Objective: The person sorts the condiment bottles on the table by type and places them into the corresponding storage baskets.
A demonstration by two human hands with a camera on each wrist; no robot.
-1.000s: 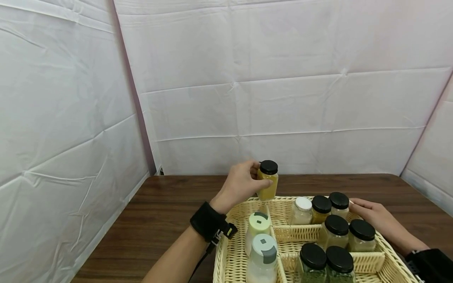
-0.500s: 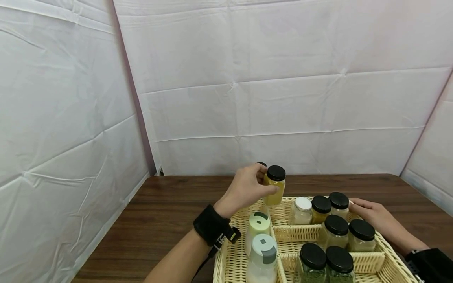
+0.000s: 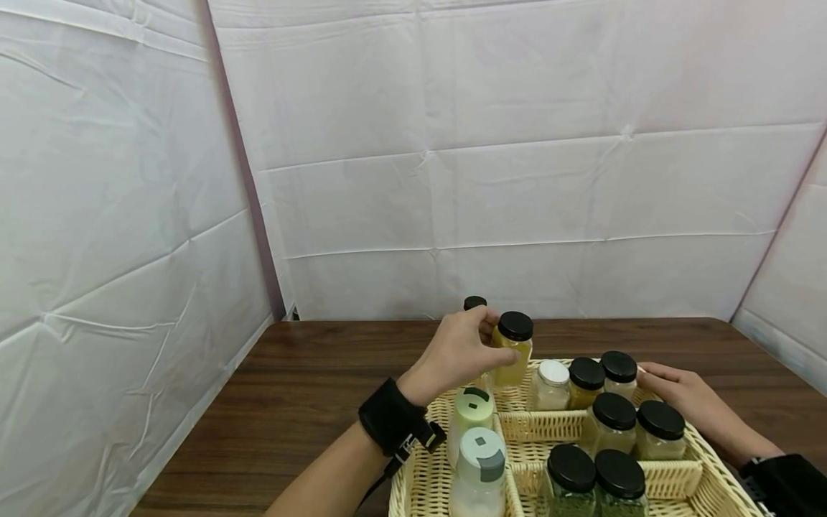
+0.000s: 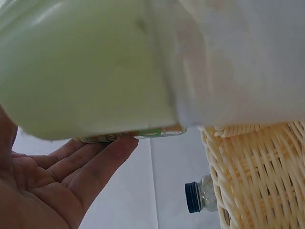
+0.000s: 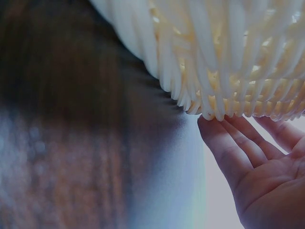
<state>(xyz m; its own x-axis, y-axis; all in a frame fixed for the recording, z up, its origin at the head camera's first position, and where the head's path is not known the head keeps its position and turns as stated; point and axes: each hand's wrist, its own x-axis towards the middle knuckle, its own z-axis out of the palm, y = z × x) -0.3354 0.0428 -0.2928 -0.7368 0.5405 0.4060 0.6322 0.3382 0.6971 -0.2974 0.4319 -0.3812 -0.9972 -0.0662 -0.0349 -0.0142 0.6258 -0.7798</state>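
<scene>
My left hand (image 3: 461, 355) grips a yellow-filled jar (image 3: 522, 345) with a black lid between thumb and fingers. It is upright at the back-left part of the wicker basket (image 3: 402, 470); whether its base touches the basket cannot be seen. In the left wrist view a pale green capped bottle (image 4: 90, 67) hides most of that jar and part of the hand. At the basket's back right corner, my right hand (image 3: 681, 395) touches the outer side, and its fingers (image 5: 231, 143) reach the woven edge in the right wrist view.
Inside the divided basket stand a white-lidded jar (image 3: 553, 384), several black-lidded jars (image 3: 614, 413) and two bottles, one white-capped (image 3: 479, 467). Another black-lidded jar (image 3: 474, 302) stands behind my left hand, outside the basket. White sheets (image 3: 517, 179) surround the wooden table (image 3: 310, 402).
My left hand has carried the yellow jar rightward and down toward the basket's back compartment. The black-lidded jar behind that hand has come more into view. My right hand has stayed put.
</scene>
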